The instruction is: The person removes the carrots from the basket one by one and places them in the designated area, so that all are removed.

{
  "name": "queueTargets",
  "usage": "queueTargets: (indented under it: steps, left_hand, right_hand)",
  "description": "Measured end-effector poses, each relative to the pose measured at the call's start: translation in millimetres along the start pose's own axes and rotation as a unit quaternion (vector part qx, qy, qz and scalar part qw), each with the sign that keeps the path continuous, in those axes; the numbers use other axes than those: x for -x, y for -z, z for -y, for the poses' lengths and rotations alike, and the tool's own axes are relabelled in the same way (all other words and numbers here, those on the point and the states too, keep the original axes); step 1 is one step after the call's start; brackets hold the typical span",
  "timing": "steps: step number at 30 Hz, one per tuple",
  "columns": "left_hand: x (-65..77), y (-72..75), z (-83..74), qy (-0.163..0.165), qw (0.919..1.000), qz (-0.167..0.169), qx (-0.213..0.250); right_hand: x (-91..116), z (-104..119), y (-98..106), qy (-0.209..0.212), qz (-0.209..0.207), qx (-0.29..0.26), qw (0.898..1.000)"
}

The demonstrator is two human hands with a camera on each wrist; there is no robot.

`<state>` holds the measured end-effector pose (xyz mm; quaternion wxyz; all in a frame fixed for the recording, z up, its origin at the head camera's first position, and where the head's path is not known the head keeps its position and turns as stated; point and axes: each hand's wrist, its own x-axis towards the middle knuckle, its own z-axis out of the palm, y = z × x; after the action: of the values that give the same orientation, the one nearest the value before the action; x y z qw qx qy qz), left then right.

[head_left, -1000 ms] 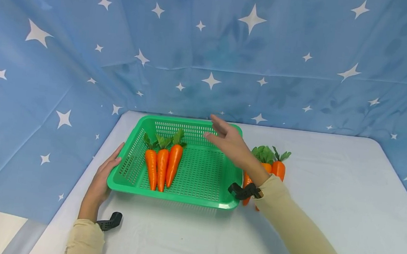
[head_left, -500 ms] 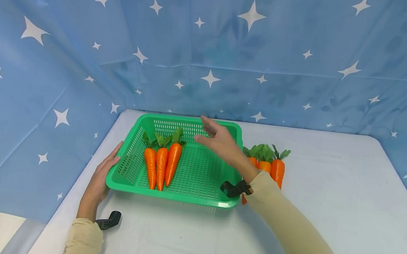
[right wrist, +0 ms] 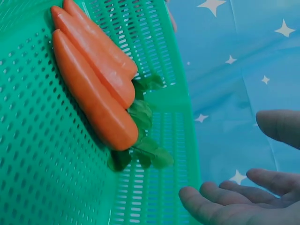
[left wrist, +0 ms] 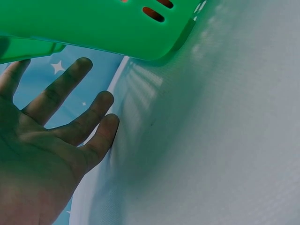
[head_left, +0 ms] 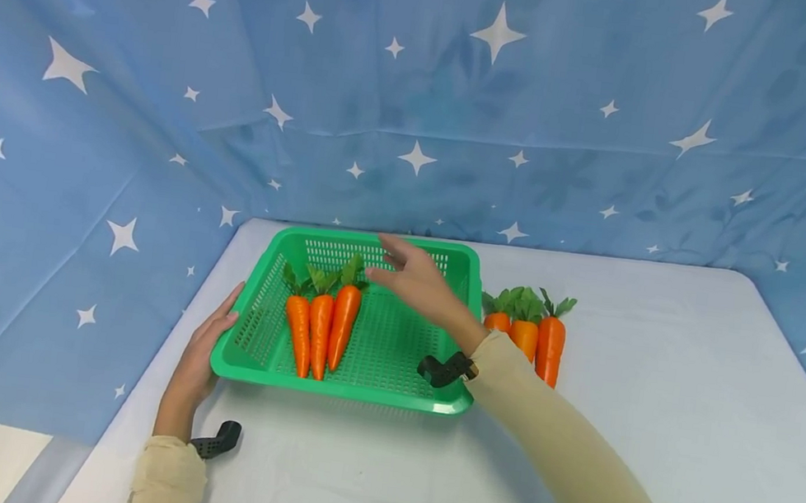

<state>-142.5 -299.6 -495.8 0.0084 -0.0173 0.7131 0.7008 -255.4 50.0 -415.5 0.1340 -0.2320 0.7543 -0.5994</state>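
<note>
A green plastic basket point(head_left: 342, 391) with slotted walls stands on the white table. Three orange carrots with leafy green tops lie side by side in its left half; the nearest to the right hand is the right-hand carrot point(head_left: 345, 324), also seen close up as a carrot point(right wrist: 93, 93) in the right wrist view. My left hand point(head_left: 200, 353) rests against the basket's left side, thumb at the rim, with fingers extended and spread in the left wrist view. Above the basket's right half hovers my right hand point(head_left: 423, 284), fingers extended, thumb apart, nothing held.
Right of the basket, several carrots lie on the table, among them a carrot point(head_left: 549, 349) and an orange carrot point(head_left: 524, 337); my right sleeve point(head_left: 546, 434) hides their lower parts. A blue star-patterned curtain point(head_left: 422, 79) hangs behind the table and along its left.
My right hand has moved left over the basket, toward the three carrots inside. The left hand, the basket and the carrots have stayed in place.
</note>
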Motion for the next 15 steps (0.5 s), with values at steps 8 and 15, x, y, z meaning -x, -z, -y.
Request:
queueTargets:
  steps: [8,15]
  left_hand:
    - [1.3,-1.6,0.1,-0.003,0.9999,0.001,-0.012]
    - [0.6,-1.9,0.3,-0.009,0.9999,0.006,-0.010]
  right_hand:
    - [-8,5,-15,-0.028,-0.002,0.004,1.000]
    - [-14,1,-21,-0.039,-0.007,-0.008,0.999]
